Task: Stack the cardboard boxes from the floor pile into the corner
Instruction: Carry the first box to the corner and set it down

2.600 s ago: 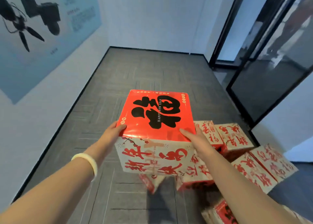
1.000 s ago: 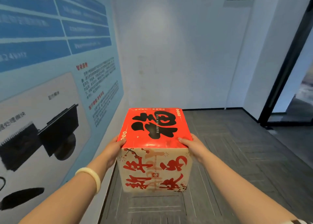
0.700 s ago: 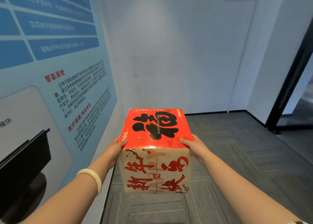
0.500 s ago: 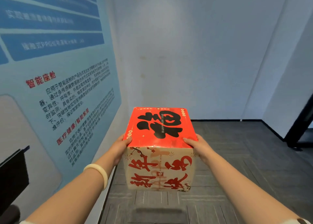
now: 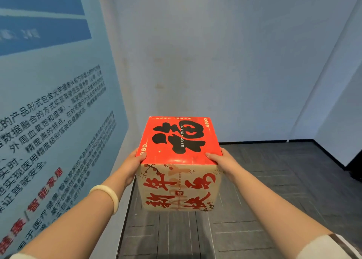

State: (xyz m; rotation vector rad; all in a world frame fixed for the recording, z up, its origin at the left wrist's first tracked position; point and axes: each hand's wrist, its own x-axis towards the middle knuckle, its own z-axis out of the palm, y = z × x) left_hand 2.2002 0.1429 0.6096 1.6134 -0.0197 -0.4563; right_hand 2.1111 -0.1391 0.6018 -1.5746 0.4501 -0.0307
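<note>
I carry a cardboard box (image 5: 179, 141) with a red top, a large black character and red writing on its beige front. It hangs in the air above the grey floor (image 5: 274, 184), close to the corner (image 5: 133, 109) where the left wall meets the back wall. My left hand (image 5: 132, 165) holds its left side with the thumb over the top edge. My right hand (image 5: 224, 161) holds the right side the same way. The fingers on both sides are hidden behind the box. The floor pile is out of view.
A blue poster (image 5: 49, 121) with printed text covers the left wall. The white back wall (image 5: 225, 62) ends in a black baseboard (image 5: 258, 141). A dark door edge (image 5: 355, 168) shows at the far right.
I turned away from the floor pile with the box and walked toward the corner. The back wall and poster are much closer now. Both hands kept their hold.
</note>
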